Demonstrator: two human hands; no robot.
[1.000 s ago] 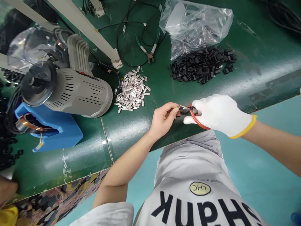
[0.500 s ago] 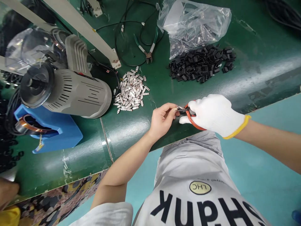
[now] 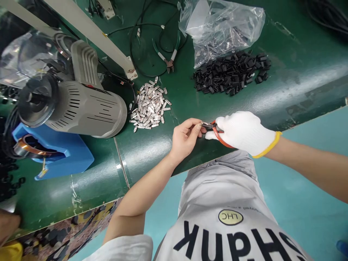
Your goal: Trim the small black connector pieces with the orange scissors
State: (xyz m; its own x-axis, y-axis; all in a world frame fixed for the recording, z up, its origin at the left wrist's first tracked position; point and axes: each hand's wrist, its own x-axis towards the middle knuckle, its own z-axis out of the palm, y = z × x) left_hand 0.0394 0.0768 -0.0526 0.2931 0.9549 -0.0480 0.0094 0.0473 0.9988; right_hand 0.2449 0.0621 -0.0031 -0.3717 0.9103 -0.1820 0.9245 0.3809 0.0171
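Note:
My bare left hand [image 3: 185, 138] is closed in a pinch near the front edge of the bench, on a small part mostly hidden by the fingers. In a white glove with a yellow cuff, my right hand [image 3: 241, 131] grips red-handled pliers [image 3: 223, 140]. Their jaws point left and meet the pinched fingertips of my left hand. To the left lies a heap of small silvery metal connectors [image 3: 150, 105]. Beyond my right hand is a pile of small black plastic pieces [image 3: 231, 74].
A clear plastic bag [image 3: 225, 25] of parts lies behind the black pile. Green-handled cutters [image 3: 169, 63] rest near black cables. At left stand a grey machine [image 3: 89, 108] and a blue tape dispenser [image 3: 78, 156]. Another person's arm [image 3: 8, 224] shows at the lower left.
The view has shifted slightly. The pliers' jaws are still at my left fingertips, and both hands keep their grips with little movement.

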